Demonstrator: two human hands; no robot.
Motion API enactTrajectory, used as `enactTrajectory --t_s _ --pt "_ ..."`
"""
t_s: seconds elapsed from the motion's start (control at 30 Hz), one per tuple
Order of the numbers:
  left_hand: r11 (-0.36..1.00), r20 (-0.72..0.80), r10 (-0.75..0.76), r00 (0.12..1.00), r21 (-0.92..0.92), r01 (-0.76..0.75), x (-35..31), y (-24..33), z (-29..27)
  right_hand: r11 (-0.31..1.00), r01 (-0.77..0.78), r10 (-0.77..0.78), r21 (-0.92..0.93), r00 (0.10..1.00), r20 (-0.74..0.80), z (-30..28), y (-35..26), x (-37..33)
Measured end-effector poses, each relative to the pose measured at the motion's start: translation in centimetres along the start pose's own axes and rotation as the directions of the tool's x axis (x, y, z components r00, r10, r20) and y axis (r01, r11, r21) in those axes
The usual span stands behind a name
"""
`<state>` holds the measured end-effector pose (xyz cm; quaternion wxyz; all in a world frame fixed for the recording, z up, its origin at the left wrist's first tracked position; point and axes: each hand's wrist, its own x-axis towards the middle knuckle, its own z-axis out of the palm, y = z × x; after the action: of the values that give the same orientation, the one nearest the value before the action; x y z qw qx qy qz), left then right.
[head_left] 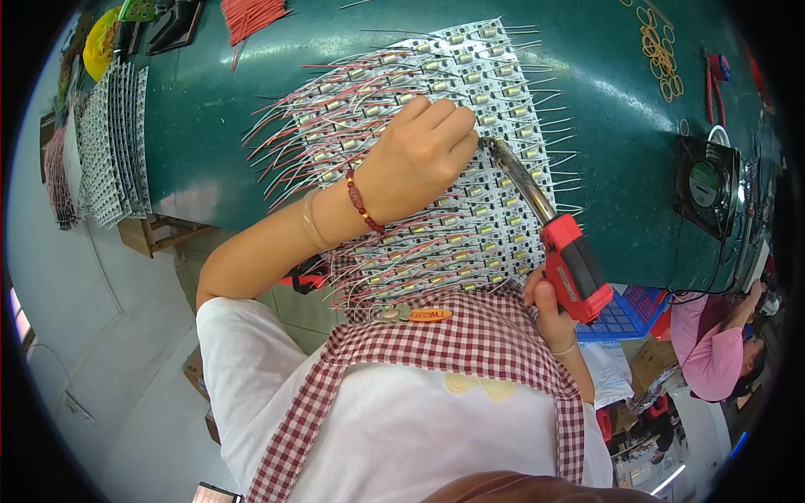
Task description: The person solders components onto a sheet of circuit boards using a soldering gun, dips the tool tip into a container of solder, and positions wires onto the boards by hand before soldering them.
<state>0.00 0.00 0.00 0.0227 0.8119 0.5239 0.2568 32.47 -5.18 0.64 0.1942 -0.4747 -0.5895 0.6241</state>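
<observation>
A large panel of white circuit boards (506, 182) lies on the green table in front of me, set with rows of small yellowish components. Red and white wires (289, 138) fan out from its left half, and short white wires stick out past its right edge. My left hand (428, 142) is closed over the panel's middle, fingertips pinched together; what they hold is hidden. My right hand (552, 312) is wrapped round a red and black soldering gun (574, 267). The gun's metal tip meets the board right beside my left fingertips.
Stacked circuit panels (113, 147) stand at the table's left end. Along the far side lie a bundle of red wires (250, 18) and rubber bands (658, 52). Red-handled pliers (714, 88) and a black fan (706, 184) are at right, with a blue crate (625, 314) below and another person (708, 352).
</observation>
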Motion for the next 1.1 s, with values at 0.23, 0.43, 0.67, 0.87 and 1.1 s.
enactTrajectory --t_s 0.23,0.43,0.67,0.87,1.1 --pt "1.0 -0.013 0.01 1.0 -0.014 -0.01 0.2 0.2 0.0 0.995 0.103 -0.103 0.017 0.994 -0.028 0.8 -2.1 0.3" --pt "0.999 -0.005 0.015 1.0 0.048 -0.014 0.2 0.2 -0.1 0.992 0.123 -0.123 0.013 0.992 -0.025 0.5 -1.5 0.1" --pt "0.995 -0.003 -0.001 1.0 0.102 0.001 0.2 0.2 -0.2 0.992 0.123 -0.122 0.015 0.991 -0.057 0.6 -1.7 0.1" --pt "0.997 -0.19 -0.08 0.979 -0.025 0.077 0.5 0.3 -0.9 0.989 0.115 -0.107 0.091 0.991 -0.083 0.6 -2.1 -0.3" --pt "0.993 -0.096 -0.062 0.993 -0.108 0.052 -0.2 1.7 -0.3 0.989 0.105 -0.1 0.104 0.994 -0.052 0.1 -1.1 -0.8"
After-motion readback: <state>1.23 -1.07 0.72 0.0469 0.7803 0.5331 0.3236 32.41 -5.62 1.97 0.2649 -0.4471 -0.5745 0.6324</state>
